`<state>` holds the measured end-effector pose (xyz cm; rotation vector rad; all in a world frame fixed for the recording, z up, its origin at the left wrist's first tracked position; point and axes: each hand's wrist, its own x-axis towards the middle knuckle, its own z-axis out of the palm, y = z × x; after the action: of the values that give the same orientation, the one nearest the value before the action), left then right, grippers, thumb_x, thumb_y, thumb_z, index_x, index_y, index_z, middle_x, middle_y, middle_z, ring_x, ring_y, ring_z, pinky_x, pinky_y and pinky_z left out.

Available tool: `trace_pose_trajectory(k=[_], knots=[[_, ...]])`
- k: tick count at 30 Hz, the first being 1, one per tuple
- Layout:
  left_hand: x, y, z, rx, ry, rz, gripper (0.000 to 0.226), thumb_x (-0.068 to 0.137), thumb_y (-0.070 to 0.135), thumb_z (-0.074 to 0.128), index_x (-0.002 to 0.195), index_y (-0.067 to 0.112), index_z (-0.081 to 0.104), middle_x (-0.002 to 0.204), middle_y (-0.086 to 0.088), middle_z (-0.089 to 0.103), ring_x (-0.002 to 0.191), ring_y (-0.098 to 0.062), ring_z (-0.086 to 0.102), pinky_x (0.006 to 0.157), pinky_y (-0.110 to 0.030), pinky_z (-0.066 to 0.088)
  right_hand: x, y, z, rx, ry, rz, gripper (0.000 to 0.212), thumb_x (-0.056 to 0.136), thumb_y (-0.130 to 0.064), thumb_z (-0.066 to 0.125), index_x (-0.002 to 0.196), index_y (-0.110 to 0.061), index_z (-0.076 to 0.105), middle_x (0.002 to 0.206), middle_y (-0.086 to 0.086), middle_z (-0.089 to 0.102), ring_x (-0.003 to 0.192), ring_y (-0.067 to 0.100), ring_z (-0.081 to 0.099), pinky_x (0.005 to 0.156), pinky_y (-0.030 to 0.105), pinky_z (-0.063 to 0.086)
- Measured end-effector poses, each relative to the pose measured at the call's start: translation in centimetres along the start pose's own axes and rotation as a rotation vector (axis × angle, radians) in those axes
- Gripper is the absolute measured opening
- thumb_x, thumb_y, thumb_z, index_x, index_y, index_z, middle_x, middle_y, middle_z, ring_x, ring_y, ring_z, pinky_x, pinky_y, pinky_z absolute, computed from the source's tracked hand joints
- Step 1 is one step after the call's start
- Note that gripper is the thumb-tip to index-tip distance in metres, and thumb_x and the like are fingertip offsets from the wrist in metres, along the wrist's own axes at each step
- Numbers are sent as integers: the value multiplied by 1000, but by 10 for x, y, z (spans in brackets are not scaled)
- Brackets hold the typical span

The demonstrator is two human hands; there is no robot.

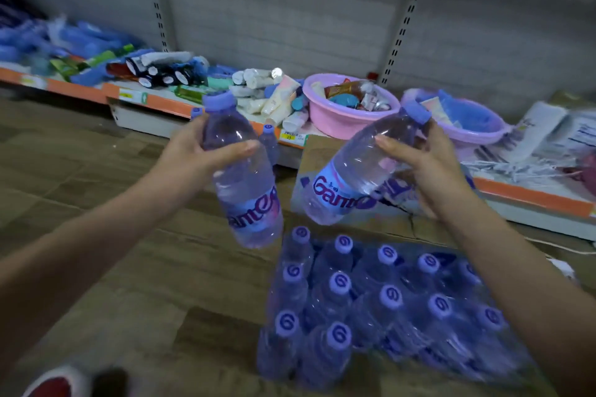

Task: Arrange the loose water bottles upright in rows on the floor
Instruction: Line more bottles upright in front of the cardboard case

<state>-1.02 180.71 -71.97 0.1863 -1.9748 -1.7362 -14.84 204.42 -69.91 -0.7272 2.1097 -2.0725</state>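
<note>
- Your left hand (pixel 190 151) has its grip wrapped round the upper body of one water bottle (pixel 240 171), thumb across the front and fingers behind; the bottle hangs in the air, nearly upright, its purple cap (pixel 220 100) tipped a little to the left.
- Your right hand (pixel 429 167) has its grip round the shoulder of a second water bottle (pixel 351 177), fingers across the near side; this one is strongly tilted, cap (pixel 417 113) up and to the right, base down and to the left.
- Both held bottles are off the floor and apart from each other, above the far edge of the standing group.
- On the wooden floor (pixel 113 267), below and between your forearms, a block of upright bottles (pixel 371 303) stands in rows, purple caps upward, packed close together; motion blur keeps you from counting them surely.
- Two more upright bottles (pixel 269 142) show behind the left-hand bottle, near the shelf edge.
- Flattened cardboard (pixel 322 151) lies on the floor behind the right-hand bottle.
- Along the low shelf (pixel 151 103) sit tubes and packets, a pink basin (pixel 335 119) full of small goods, and a purple basin (pixel 477 132) beside it.
- At the bottom left corner a red and white shoe (pixel 54 383) shows.
</note>
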Motion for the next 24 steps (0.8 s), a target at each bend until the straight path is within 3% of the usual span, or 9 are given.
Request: trace_pose_trajectory(k=[3, 5, 8, 11, 14, 18, 20, 24], knots=[[-40, 31, 50, 11, -64, -22, 33, 64, 24, 70, 95, 18, 62, 91, 2, 70, 81, -6, 68, 75, -17, 55, -29, -17, -42, -40, -47, 17, 27, 81, -6, 64, 92, -29, 55, 89, -16, 64, 79, 0, 62, 54, 10, 46], [-59, 42, 83, 11, -125, -42, 34, 67, 22, 74, 98, 13, 62, 94, 0, 71, 85, -7, 67, 79, -18, 55, -46, -22, -70, -58, -94, 42, 27, 82, -6, 63, 92, -30, 57, 84, -17, 68, 75, -2, 64, 56, 14, 49], [-82, 43, 131, -10, -262, -129, 27, 69, 15, 73, 93, 14, 60, 79, 14, 72, 77, 2, 67, 69, -11, 51, -76, -18, -106, -91, -171, 94, 26, 73, -17, 70, 92, -29, 57, 80, -20, 71, 76, -3, 66, 62, 18, 52], [-98, 26, 174, 48, -437, -179, 22, 74, 6, 71, 87, 19, 60, 76, 15, 72, 76, 4, 66, 70, -12, 51, -107, 2, -135, -118, -170, 128, 64, 45, -42, 86, 100, -24, 59, 88, -12, 73, 85, 2, 68, 68, 18, 55], [-119, 0, 200, 210, -504, -161, 24, 73, 16, 75, 93, 20, 62, 91, 9, 69, 88, 0, 63, 84, -19, 51, -136, 26, -152, -193, -121, 142, 63, 44, -41, 88, 97, -27, 59, 92, -9, 70, 87, -1, 66, 75, 13, 53], [-148, -41, 224, 320, -493, -193, 54, 72, 24, 77, 119, 17, 52, 121, 3, 60, 114, -13, 55, 95, -28, 44, -171, 57, -157, -263, -140, 181, 47, 68, -6, 75, 105, -24, 53, 99, -7, 63, 86, -6, 62, 78, 9, 49], [-160, -61, 232, 338, -486, -242, 60, 73, 22, 76, 125, 18, 47, 128, 2, 57, 119, -16, 52, 96, -31, 44, -186, 71, -153, -355, -166, 189, 45, 71, -6, 75, 104, -26, 52, 101, -12, 62, 91, -5, 60, 83, 12, 48], [-169, -88, 237, 322, -458, -324, 62, 75, 15, 75, 129, 17, 44, 133, 2, 53, 124, -18, 48, 92, -24, 39, -208, 106, -144, -502, -171, 226, 49, 68, -13, 80, 109, -20, 53, 108, -3, 62, 104, 17, 59, 92, 34, 49]])
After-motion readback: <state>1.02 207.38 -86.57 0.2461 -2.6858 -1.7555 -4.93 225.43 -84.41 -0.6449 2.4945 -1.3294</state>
